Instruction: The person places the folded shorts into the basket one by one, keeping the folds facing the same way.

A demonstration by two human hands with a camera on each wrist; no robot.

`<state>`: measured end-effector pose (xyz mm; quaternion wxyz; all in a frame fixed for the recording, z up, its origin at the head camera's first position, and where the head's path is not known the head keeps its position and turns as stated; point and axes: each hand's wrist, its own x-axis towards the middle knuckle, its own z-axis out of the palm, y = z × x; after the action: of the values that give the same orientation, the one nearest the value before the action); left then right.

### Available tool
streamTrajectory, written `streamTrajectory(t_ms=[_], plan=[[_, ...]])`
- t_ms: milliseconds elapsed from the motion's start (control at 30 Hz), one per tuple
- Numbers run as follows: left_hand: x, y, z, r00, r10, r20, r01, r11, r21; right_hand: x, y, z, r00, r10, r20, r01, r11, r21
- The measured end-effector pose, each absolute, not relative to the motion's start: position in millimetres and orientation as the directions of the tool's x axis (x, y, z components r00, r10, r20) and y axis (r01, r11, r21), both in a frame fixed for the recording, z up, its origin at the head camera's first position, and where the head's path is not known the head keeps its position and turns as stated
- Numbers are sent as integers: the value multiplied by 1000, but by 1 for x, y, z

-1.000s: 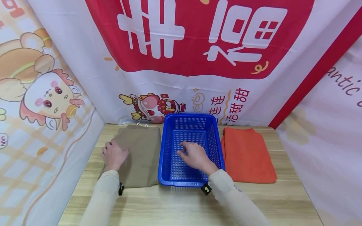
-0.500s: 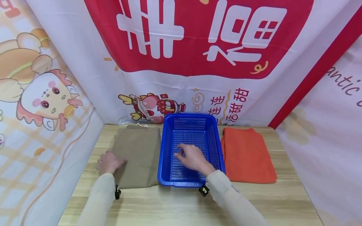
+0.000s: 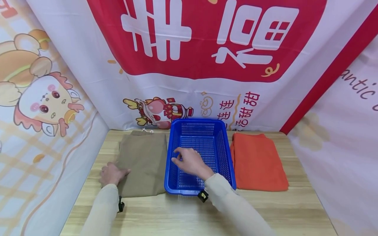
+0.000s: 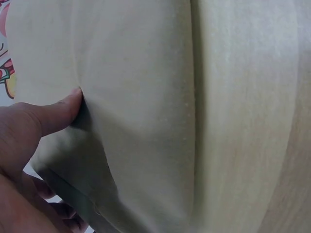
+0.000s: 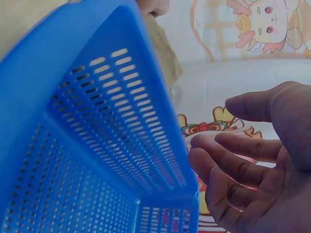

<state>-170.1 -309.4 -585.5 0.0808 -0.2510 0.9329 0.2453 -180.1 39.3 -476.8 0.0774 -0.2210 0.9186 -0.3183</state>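
Note:
A folded khaki cloth (image 3: 144, 160) lies on the left of the table. My left hand (image 3: 111, 173) is at its left edge. In the left wrist view the thumb (image 4: 63, 111) presses on top of the khaki cloth (image 4: 141, 107), and the other fingers curl at its edge, partly hidden, so the hand pinches it. My right hand (image 3: 190, 161) hovers over a blue perforated plastic basket (image 3: 167, 173), holding nothing. Its fingers (image 5: 248, 170) are loosely bent, beside the wall of the basket (image 5: 146, 102) in the right wrist view.
A folded orange cloth (image 3: 258, 162) lies right of the basket, close to its side. Printed fabric walls (image 3: 141, 85) stand behind and on both sides of the wooden table (image 3: 165, 216). Small white string-like pieces (image 3: 147, 130) show at the khaki cloth's far edge.
My left hand has moved off the top of the khaki cloth, toward me and left, to its left edge. The right hand has shifted left over the basket.

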Motion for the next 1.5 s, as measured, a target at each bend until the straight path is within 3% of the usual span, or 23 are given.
streamTrajectory(t_ms=[633, 1133, 1300, 1500], plan=[[-160, -324, -588, -861, -441, -254, -509, 748, 425, -181, -18, -460, -864, -501, 50, -437, 698, -568], [-154, -334, -589, -831, -501, -240, -554, 712, 432, -173, -77, -474, -891, -407, -201, -233, 790, -568], [-154, -332, -590, -818, -521, -244, -572, 691, 442, -174, -91, -488, -906, -357, -229, -193, 828, -526], [-155, -331, -590, -817, -520, -250, -574, 687, 446, -174, -102, -502, -928, -277, -248, -93, 818, -567]])
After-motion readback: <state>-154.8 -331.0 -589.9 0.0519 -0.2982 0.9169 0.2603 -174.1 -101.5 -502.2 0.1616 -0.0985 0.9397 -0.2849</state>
